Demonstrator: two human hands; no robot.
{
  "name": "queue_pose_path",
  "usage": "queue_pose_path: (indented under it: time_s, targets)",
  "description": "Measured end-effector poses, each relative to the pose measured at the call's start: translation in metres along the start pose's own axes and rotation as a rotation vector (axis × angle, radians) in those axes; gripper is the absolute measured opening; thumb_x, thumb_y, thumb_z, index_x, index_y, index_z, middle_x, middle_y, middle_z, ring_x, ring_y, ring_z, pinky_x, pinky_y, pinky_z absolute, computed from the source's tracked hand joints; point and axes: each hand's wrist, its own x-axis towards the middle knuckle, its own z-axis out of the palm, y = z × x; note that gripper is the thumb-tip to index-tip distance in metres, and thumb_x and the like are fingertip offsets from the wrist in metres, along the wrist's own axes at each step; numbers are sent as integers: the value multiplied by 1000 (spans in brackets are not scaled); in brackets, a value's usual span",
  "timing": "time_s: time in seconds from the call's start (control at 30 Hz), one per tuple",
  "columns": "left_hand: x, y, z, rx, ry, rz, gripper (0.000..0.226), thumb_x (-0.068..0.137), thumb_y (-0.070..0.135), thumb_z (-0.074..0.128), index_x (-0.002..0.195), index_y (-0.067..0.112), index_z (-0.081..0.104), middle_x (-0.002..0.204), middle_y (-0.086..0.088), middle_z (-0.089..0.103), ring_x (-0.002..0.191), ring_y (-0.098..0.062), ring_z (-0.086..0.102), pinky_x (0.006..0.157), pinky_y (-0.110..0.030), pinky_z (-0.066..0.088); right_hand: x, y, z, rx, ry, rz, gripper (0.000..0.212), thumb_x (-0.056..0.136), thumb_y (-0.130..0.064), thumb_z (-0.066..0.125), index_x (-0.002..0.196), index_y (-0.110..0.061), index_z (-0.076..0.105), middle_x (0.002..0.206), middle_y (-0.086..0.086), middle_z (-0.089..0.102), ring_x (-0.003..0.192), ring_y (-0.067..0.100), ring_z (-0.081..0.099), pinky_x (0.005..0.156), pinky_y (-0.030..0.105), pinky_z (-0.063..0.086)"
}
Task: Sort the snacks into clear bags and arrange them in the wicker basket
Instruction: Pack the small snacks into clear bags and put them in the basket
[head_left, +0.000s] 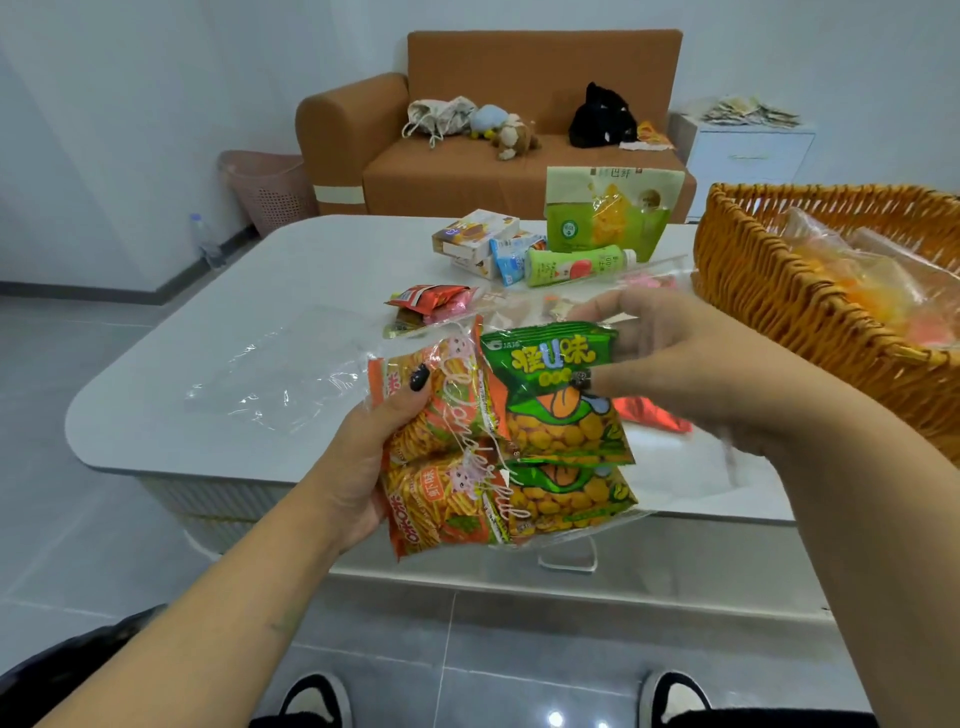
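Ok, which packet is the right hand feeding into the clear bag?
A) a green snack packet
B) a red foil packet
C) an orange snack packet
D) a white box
A: the right hand pinches the green snack packet at the clear bag mouth.

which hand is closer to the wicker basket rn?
Right. The right hand pinches a green snack packet just left of the wicker basket. The left hand, farther left, grips the clear bag of packets.
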Motion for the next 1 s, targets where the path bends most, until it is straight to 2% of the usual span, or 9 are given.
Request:
queue_pose_path:
  time_s: [0.13,0.3,0.43,0.53,0.6,0.67,0.83,0.9,1.0]
  targets:
    - [0,2,1,20,-15,34,72,27,50,96,91,21,80,97,-11,76,84,-26,74,64,-35,59,5,5,2,62,224,37,28,76,5,73,98,-8,60,100,25,69,94,36,69,90,48,55]
    - [1,1,2,37,-24,39,69,32,49,96,93,21,79,99,-12,75,85,-27,74,65,-35,59,4,7,7,43,303,-114,26,71,-2,80,93,-8,68,87,10,73,83,24,70,81,43,58]
    - [0,-3,-1,-26,-7,-39,71,26,48,96,88,19,80,96,-13,76,83,-27,74,63,-36,59,4,8,12,24,123,-108,14,83,-13,72,85,-26,74,85,-4,76,86,14,72,88,46,56]
    - [1,-6,-2,-97,13,-50,72,27,47,96,90,18,80,100,-13,75,87,-29,74,66,-39,60,0,4,6,118,-61,-105,34,83,-11,71,116,-18,66,114,2,71,109,18,66,99,42,49]
    - [3,-6,-3,-156,31,-34,73,32,46,96,98,18,79,107,-14,73,95,-32,72,73,-44,59,-4,-1,-3,148,-16,-137,46,77,-5,74,121,-13,62,120,2,68,112,19,64,96,37,52]
    - [5,-6,-4,-211,40,-13,77,41,46,94,109,17,75,117,-16,70,105,-35,68,82,-49,58,-6,-3,-11,147,34,-139,35,79,-5,70,111,-16,67,110,-4,72,104,17,68,89,36,56]
    - [6,-9,-6,-140,42,-54,77,32,48,96,100,18,78,110,-16,72,96,-34,71,82,-48,58,-9,5,-10,34,-279,-40,51,74,1,72,119,-19,62,112,-2,72,104,21,68,88,34,56]
    - [5,-13,-8,-107,28,-83,76,30,48,96,97,18,79,108,-16,73,94,-33,71,83,-47,58,-6,10,-9,-70,-254,-53,49,74,4,74,118,-16,64,110,1,72,104,26,68,88,39,56]
    - [4,-17,-9,-115,52,-92,81,32,49,95,104,17,77,114,-17,70,102,-36,69,91,-51,54,-2,16,-4,-64,-105,-31,39,74,-2,76,111,-9,68,101,9,74,92,28,70,71,34,60]
